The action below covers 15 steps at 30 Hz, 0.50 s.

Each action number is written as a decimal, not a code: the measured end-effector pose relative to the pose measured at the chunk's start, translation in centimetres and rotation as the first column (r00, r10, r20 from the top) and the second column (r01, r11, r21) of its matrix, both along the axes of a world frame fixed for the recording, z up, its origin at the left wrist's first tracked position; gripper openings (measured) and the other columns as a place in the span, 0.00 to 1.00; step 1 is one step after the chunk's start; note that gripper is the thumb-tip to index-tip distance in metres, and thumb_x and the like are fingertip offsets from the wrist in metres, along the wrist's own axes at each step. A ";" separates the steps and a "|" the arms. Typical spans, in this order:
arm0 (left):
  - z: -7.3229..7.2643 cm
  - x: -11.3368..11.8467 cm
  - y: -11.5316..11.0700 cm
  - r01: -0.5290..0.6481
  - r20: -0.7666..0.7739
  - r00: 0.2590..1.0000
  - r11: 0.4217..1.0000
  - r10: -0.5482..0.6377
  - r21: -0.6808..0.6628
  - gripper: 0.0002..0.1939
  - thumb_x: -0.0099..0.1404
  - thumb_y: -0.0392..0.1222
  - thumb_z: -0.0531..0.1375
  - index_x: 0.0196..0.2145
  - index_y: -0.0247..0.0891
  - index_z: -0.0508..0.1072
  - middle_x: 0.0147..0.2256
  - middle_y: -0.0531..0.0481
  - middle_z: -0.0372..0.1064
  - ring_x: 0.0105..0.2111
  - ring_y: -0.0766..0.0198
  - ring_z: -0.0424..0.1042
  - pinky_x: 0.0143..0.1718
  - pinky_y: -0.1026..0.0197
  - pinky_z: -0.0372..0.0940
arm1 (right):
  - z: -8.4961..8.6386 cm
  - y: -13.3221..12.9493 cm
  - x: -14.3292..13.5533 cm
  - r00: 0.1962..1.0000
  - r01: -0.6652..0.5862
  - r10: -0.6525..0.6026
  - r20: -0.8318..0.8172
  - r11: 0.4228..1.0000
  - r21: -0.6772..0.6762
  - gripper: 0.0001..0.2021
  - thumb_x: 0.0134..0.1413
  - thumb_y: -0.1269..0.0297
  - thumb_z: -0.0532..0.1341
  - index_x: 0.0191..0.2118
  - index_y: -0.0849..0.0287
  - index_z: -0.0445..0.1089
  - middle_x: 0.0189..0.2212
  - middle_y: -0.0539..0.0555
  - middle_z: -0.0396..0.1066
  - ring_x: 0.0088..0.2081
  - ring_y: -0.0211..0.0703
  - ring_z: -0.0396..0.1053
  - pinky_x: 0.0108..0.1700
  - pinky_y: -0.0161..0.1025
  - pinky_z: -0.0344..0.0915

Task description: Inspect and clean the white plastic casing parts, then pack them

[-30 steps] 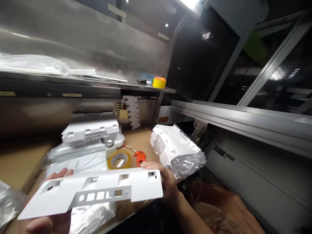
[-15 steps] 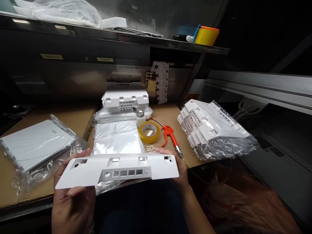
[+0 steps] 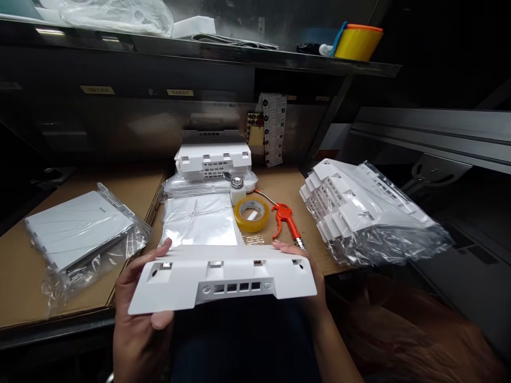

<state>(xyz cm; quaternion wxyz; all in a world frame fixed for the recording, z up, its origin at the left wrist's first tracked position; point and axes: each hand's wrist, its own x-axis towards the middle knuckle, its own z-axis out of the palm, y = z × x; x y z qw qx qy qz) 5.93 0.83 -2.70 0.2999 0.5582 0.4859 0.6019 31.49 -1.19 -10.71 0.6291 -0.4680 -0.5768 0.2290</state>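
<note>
A white plastic router housing (image 3: pixel 179 287) is held up close to me, its edge with a row of square port cutouts facing me. My left hand (image 3: pixel 139 319) grips its left end, thumb below and fingers on top. At the right end my right hand (image 3: pixel 315 287) is closed on it, partly hidden behind the housing. Just beyond lies a stack of clear plastic bags (image 3: pixel 199 218). A roll of yellow tape (image 3: pixel 251 226) and a red air blow gun (image 3: pixel 285 214) are to the right of the bags. Behind the tape stands a small white bottle with a metal top (image 3: pixel 237 191).
Bagged white housings (image 3: pixel 347 207) are piled at the right. Another bagged white panel (image 3: pixel 80 223) lies on cardboard (image 3: pixel 96 292) at the left. More housings (image 3: pixel 213 157) are stacked at the back. Overhead runs a metal shelf (image 3: pixel 239 58) bearing a yellow container (image 3: pixel 359 42).
The housing in both hands has shifted right in the view and tilted slightly. Clear plastic seen beneath it earlier is no longer visible. The whole view has also shifted a little.
</note>
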 end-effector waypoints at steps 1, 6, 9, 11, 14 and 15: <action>-0.1 0.1 0.0 0.015 0.025 1.000 1.000 -0.016 0.014 0.29 0.61 0.54 0.69 0.56 0.45 0.68 0.60 0.47 0.67 0.65 0.49 0.62 0.66 0.56 0.56 | -0.1 0.0 0.2 1.000 -0.009 0.009 -0.005 1.000 0.004 0.16 0.64 0.68 0.64 0.55 0.47 0.72 0.56 0.53 0.76 0.59 0.52 0.73 0.64 0.51 0.67; -2.0 -0.7 0.4 0.101 0.170 0.980 0.994 -0.107 0.042 0.36 0.54 0.65 0.71 0.55 0.47 0.70 0.59 0.46 0.68 0.67 0.47 0.60 0.69 0.54 0.55 | -0.4 -0.1 0.8 0.999 -0.035 0.035 -0.004 0.999 0.016 0.15 0.66 0.67 0.62 0.56 0.49 0.72 0.57 0.54 0.76 0.60 0.52 0.72 0.64 0.50 0.67; -3.0 -0.9 0.6 0.145 0.206 0.968 0.989 -0.147 0.022 0.42 0.47 0.67 0.73 0.56 0.48 0.71 0.59 0.46 0.69 0.67 0.44 0.60 0.69 0.50 0.56 | -0.5 -0.1 0.9 1.000 -0.003 0.002 0.014 1.000 0.027 0.14 0.65 0.68 0.63 0.55 0.51 0.73 0.56 0.54 0.76 0.59 0.51 0.73 0.64 0.49 0.68; -3.1 -0.7 0.7 0.123 0.308 0.945 0.992 -0.113 -0.011 0.41 0.45 0.70 0.73 0.52 0.48 0.73 0.61 0.46 0.69 0.69 0.43 0.57 0.69 0.48 0.57 | -0.5 -0.2 0.9 1.000 0.008 -0.009 0.023 0.999 0.041 0.14 0.66 0.68 0.63 0.55 0.51 0.73 0.56 0.55 0.76 0.59 0.52 0.73 0.64 0.51 0.68; -2.9 -1.0 1.0 0.143 0.648 0.759 0.955 0.061 -0.258 0.40 0.51 0.79 0.63 0.52 0.50 0.75 0.65 0.49 0.66 0.68 0.45 0.58 0.64 0.47 0.64 | -0.3 -0.3 0.7 0.999 0.006 -0.012 0.046 0.992 0.126 0.14 0.66 0.66 0.62 0.56 0.51 0.73 0.56 0.56 0.76 0.61 0.56 0.72 0.65 0.57 0.67; -2.9 -1.5 1.2 0.221 0.738 0.658 0.898 0.150 -0.380 0.40 0.55 0.78 0.60 0.54 0.49 0.75 0.64 0.48 0.68 0.66 0.45 0.64 0.60 0.47 0.69 | -0.2 -0.3 0.6 0.998 -0.001 -0.008 0.058 0.988 0.156 0.15 0.66 0.66 0.62 0.56 0.51 0.72 0.56 0.56 0.76 0.61 0.57 0.71 0.65 0.59 0.66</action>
